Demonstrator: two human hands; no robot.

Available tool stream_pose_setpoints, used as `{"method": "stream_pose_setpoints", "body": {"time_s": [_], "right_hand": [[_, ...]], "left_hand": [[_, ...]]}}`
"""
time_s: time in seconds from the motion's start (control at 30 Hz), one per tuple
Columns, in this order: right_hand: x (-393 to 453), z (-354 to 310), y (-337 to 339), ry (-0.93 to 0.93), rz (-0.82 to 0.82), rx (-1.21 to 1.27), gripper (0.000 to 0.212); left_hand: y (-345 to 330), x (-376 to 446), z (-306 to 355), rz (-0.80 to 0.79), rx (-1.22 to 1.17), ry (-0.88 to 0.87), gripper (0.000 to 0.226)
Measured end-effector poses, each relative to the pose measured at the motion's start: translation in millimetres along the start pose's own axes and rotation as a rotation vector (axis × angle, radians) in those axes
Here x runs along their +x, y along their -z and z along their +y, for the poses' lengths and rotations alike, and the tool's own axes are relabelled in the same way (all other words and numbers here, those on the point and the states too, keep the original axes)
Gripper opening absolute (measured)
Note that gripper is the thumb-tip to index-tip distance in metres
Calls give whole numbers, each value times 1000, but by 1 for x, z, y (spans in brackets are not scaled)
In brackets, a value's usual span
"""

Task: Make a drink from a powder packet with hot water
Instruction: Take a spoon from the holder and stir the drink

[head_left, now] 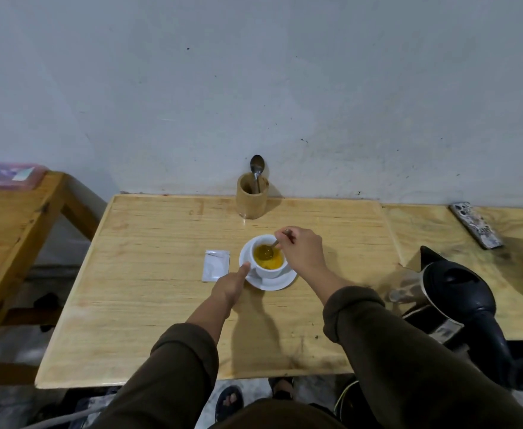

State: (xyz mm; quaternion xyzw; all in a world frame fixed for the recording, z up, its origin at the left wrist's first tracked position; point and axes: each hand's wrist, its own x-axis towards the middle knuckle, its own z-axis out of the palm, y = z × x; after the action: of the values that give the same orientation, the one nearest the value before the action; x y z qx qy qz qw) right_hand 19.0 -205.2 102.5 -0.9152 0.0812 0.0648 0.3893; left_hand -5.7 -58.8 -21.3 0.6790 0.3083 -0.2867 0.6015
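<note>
A white cup [269, 270] stands on a white saucer [280, 283] in the middle of the wooden table [161, 305]. It holds an orange-yellow drink [269, 258]. My right hand [303, 253] grips a metal spoon [274, 244] whose bowl is dipped in the drink. My left hand [231, 284] rests against the saucer's left rim, thumb on the saucer beside the cup. A silver powder packet [216, 265] lies flat just left of the saucer.
A wooden holder [252, 196] with a second spoon [257, 168] stands at the table's back edge by the wall. A black electric kettle [458, 301] sits at the right, a phone [477, 225] behind it. Another wooden table [9, 230] is at the left.
</note>
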Motion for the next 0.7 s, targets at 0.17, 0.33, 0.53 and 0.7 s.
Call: {"method": "stream_pose_setpoints", "body": {"time_s": [0.17, 0.33, 0.53, 0.7], "right_hand": [[-2, 1, -2, 40, -43, -30, 24], [2, -2, 1, 145, -85, -213, 24], [2, 1, -3, 196, -93, -306, 28], [0, 0, -4, 180, -97, -182, 30]], "left_hand": [[0, 2, -2, 1, -7, 6, 82], [0, 1, -1, 12, -18, 5, 97], [0, 3, -3, 20, -28, -6, 104], [-2, 0, -1, 10, -38, 1, 87]]}}
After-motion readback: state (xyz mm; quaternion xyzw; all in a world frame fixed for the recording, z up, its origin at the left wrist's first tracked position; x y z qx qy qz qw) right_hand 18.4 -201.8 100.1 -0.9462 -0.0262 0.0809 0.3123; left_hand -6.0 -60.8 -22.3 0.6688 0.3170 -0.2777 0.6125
